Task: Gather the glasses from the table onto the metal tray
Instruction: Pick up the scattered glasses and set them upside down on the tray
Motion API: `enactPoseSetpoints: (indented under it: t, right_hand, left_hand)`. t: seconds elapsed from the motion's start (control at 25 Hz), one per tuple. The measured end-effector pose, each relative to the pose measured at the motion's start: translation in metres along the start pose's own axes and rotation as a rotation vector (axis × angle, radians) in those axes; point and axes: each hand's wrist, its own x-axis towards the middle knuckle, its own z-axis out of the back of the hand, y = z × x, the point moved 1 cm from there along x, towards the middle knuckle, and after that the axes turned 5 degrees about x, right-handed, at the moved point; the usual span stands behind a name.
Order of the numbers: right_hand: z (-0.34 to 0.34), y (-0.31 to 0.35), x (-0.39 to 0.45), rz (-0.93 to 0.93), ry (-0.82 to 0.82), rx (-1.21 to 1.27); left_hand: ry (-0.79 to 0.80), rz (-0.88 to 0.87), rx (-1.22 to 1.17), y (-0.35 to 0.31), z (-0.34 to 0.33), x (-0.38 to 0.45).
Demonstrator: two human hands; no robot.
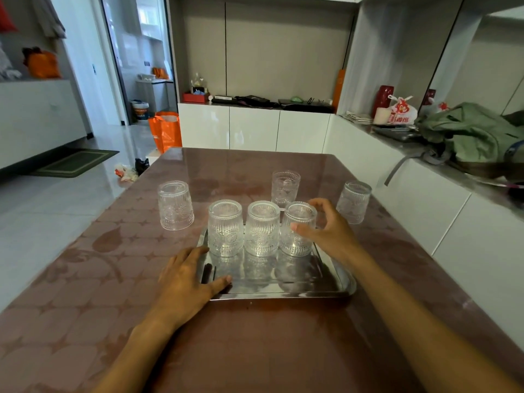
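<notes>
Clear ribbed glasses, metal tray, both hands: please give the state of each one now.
Three clear ribbed glasses: upside down, in a row on the tray.
Three other clear glasses: on the brown table, off the tray.
Rectangular metal tray: flat on the table.
Left hand: resting on the tray's edge.
Right hand: around the rightmost tray glass.

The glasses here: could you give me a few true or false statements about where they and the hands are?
1. Three glasses stand on the tray. True.
2. All glasses are already on the tray. False: three are on the table, one left, two right.
3. The right hand is at the tray's rightmost glass. True.
4. The left hand holds a glass. False: it rests flat on the tray's corner.
5. The tray's glasses are upside down. True.
</notes>
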Motion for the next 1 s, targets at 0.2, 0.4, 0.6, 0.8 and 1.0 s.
enactPoseSetpoints:
  t: [0.2, 0.4, 0.6, 0.8, 1.0]
  right_hand:
    - [0.054, -0.014, 0.032, 0.024, -0.347, -0.159]
    - [0.077, -0.047, 0.079, -0.137, -0.407, -0.273]
    - [0.077, -0.07, 0.113, -0.17, -0.364, -0.385]
    - [0.074, -0.086, 0.125, -0.176, -0.301, -0.399]
    - [0.089, -0.07, 0.101, -0.109, -0.475, -0.079]
  left_hand:
    - [0.013, 0.015, -0.008, -0.004, -0.001, 0.001]
    - [0.002, 0.004, -0.036, -0.006, 0.0, -0.001]
    - [0.018, 0.005, -0.017, -0.003, -0.002, 0.002]
    - [-0.018, -0.022, -0.012, 0.0, -0.003, 0.005]
    - [-0.066, 0.031, -0.171, 0.008, -0.003, 0.007]
